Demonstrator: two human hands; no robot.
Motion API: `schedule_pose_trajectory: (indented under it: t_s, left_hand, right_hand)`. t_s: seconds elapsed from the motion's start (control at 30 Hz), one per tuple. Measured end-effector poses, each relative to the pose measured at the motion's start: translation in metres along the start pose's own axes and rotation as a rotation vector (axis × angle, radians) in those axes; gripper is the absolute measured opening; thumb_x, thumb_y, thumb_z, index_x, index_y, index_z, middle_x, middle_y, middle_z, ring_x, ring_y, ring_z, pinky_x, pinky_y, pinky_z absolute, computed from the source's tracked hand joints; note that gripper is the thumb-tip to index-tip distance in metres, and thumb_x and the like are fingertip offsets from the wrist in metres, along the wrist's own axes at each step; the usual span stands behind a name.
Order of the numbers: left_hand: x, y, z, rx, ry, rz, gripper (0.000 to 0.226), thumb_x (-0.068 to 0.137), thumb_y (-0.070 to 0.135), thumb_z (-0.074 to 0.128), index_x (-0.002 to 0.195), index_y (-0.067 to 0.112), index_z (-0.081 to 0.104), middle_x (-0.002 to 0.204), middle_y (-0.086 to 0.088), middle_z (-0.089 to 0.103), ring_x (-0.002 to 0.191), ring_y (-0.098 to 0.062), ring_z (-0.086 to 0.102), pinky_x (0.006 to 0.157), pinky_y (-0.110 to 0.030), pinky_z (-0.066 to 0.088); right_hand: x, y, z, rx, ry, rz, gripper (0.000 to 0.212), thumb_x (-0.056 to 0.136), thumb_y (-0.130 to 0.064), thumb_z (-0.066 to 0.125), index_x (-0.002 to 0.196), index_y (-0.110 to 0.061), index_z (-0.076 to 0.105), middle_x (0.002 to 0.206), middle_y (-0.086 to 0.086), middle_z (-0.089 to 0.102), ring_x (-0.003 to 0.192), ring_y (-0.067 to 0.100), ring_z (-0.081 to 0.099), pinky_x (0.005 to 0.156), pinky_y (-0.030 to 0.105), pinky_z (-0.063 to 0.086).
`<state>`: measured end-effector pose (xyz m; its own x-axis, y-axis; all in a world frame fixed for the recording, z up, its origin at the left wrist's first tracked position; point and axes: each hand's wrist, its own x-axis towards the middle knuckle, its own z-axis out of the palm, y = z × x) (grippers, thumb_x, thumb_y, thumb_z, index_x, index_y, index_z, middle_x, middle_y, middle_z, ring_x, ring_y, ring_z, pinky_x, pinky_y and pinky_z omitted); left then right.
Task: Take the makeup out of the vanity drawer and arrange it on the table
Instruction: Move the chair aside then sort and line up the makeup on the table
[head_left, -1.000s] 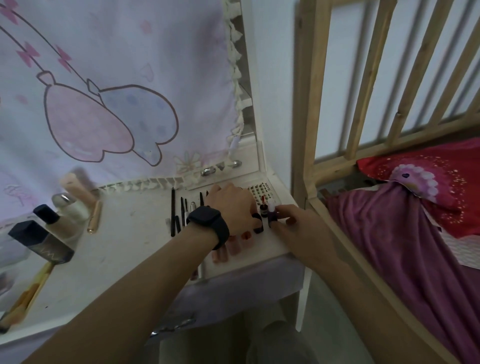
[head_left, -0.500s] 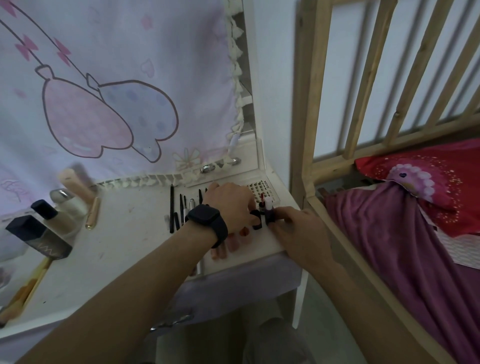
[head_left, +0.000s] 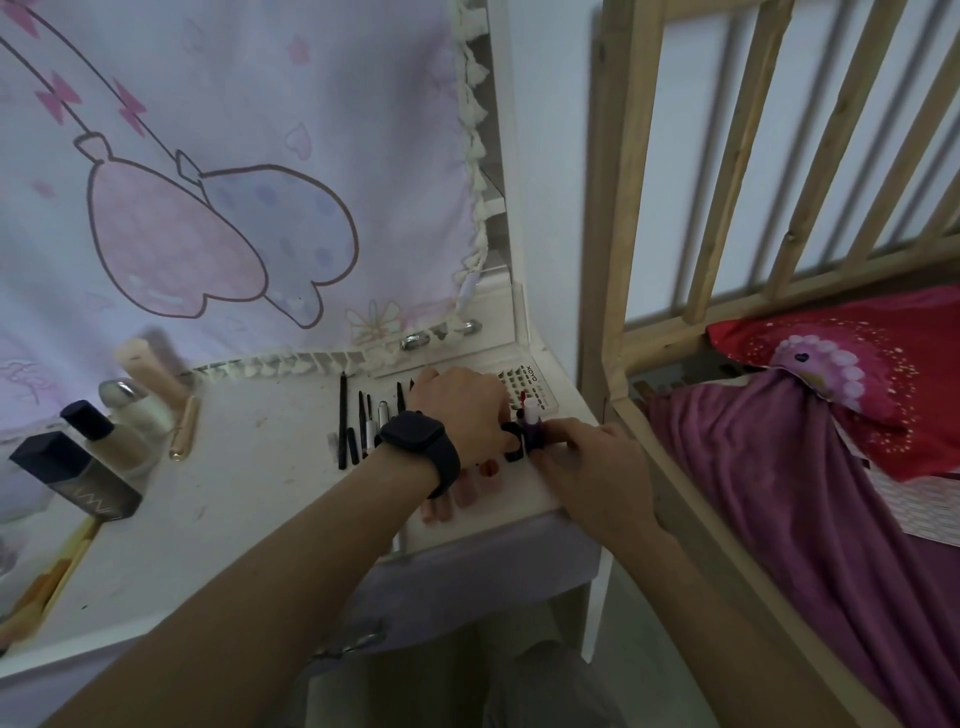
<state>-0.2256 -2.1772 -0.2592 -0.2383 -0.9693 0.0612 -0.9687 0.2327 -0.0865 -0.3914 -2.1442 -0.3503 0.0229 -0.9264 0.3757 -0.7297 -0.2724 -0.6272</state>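
On the white vanity table (head_left: 234, 493) my left hand (head_left: 462, 410), with a black watch on its wrist, reaches knuckles-up over small bottles near the right edge. Its thumb grips a small black bottle (head_left: 511, 444); the other fingers are hidden. My right hand (head_left: 587, 467) pinches a purple bottle with a white cap (head_left: 532, 426) that stands right beside the black one. A row of dark pencils and thin pens (head_left: 343, 415) lies left of my left wrist. Pinkish and red tubes (head_left: 467, 493) lie under that wrist.
Foundation bottles (head_left: 104, 431) and a dark square bottle (head_left: 78, 478) stand at the table's left. A clear lash tray (head_left: 524, 384) lies behind the hands. A printed cloth (head_left: 234, 182) hangs at the back. A wooden bed frame (head_left: 623, 260) closes in on the right.
Both hands stay on the small bottles by the table's right edge and have shifted only slightly. The view has drifted a little.
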Motion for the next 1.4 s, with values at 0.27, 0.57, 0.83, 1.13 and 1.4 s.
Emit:
schedule_pose_trajectory:
  t_s: [0.27,0.57,0.83,1.13,1.4]
  left_hand:
    - [-0.007,-0.009,-0.019,-0.084,0.015,0.004,0.027,0.085,0.056,0.063,0.101,0.035,0.071,0.094,0.014,0.069,0.092,-0.012,0.062,0.092,-0.036,0.038]
    - [-0.061,-0.057,-0.052,-0.268,0.187,-0.125,0.025,0.094,0.052,0.052,0.098,0.036,0.071,0.091,0.017,0.067,0.083,-0.008,0.060,0.076,-0.030,0.050]
    - [-0.147,-0.138,0.005,-0.373,0.220,-0.460,0.026,0.097,0.045,0.049,0.118,0.037,0.063,0.119,0.007,0.063,0.108,-0.017,0.056,0.089,-0.038,0.050]
    - [-0.217,-0.205,0.073,-0.328,0.102,-0.593,0.036,0.099,0.038,0.044,0.132,0.032,0.057,0.145,0.002,0.049,0.130,-0.023,0.044,0.104,-0.038,0.041]
    - [-0.208,-0.235,0.082,-0.350,0.147,-0.516,0.037,0.099,0.042,0.045,0.134,0.035,0.052,0.145,0.002,0.045,0.132,-0.020,0.041,0.104,-0.038,0.042]
  right_hand:
    - [0.000,-0.003,-0.007,0.054,-0.110,0.064,0.032,0.091,-0.046,0.067,0.118,-0.030,0.068,0.111,-0.014,0.072,0.102,0.017,0.061,0.089,0.041,0.049]
    - [-0.016,-0.047,-0.042,0.135,0.025,-0.083,0.025,0.091,-0.025,0.069,0.116,-0.028,0.068,0.106,-0.023,0.063,0.100,0.004,0.057,0.086,0.024,0.048]
    - [-0.037,-0.146,-0.008,0.118,-0.028,-0.433,0.021,0.089,-0.013,0.074,0.109,-0.017,0.072,0.108,-0.006,0.069,0.101,0.013,0.060,0.089,0.026,0.045]
    - [-0.067,-0.194,0.118,-0.035,-0.430,-0.561,0.035,0.103,-0.036,0.045,0.136,-0.029,0.057,0.139,-0.012,0.055,0.130,0.007,0.042,0.107,0.019,0.032]
    - [-0.071,-0.194,0.171,-0.088,-0.323,-0.618,0.044,0.101,-0.045,0.038,0.126,-0.023,0.065,0.131,-0.003,0.065,0.120,0.015,0.056,0.102,0.031,0.049]
